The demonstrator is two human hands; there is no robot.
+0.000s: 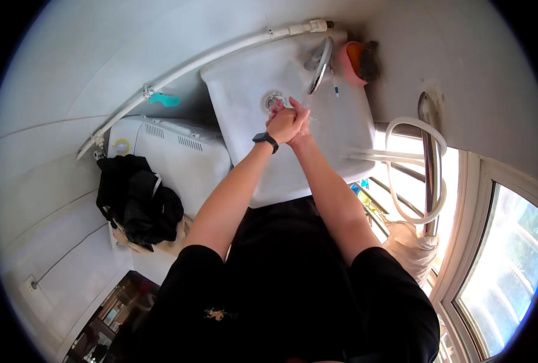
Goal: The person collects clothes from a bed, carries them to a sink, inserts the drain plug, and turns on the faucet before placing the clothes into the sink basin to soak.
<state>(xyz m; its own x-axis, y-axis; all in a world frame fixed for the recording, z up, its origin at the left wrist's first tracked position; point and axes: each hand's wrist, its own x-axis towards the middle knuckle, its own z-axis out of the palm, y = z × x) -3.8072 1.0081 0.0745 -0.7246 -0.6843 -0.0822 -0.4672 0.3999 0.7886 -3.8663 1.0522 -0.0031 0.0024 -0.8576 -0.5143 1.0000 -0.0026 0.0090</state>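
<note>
Your left hand [285, 125] and right hand [303, 129] are pressing together over the white sink [263, 184], palms and fingers overlapping; I cannot tell whether either is closing around the other. The sink is sitting ahead of you, and your hands are meeting in its far half, just to the near right of the drain [273, 100]. The chrome tap [321, 66] is arching over the basin from the far side, slightly to their right, and your skin is looking wet. A black watch [266, 141] is circling your left wrist. A small blue-and-white piece [336, 91] is lying right of the tap, and a pink bowl [352, 63] (something orange is showing inside) is standing farther right. On the left, a white appliance [187, 160] is standing beside the sink, with black cloth [138, 196] lying heaped at its left end. A white pipe [205, 59] is running along the far wall, and a white hose [444, 142] is looping near the window on the right.
</note>
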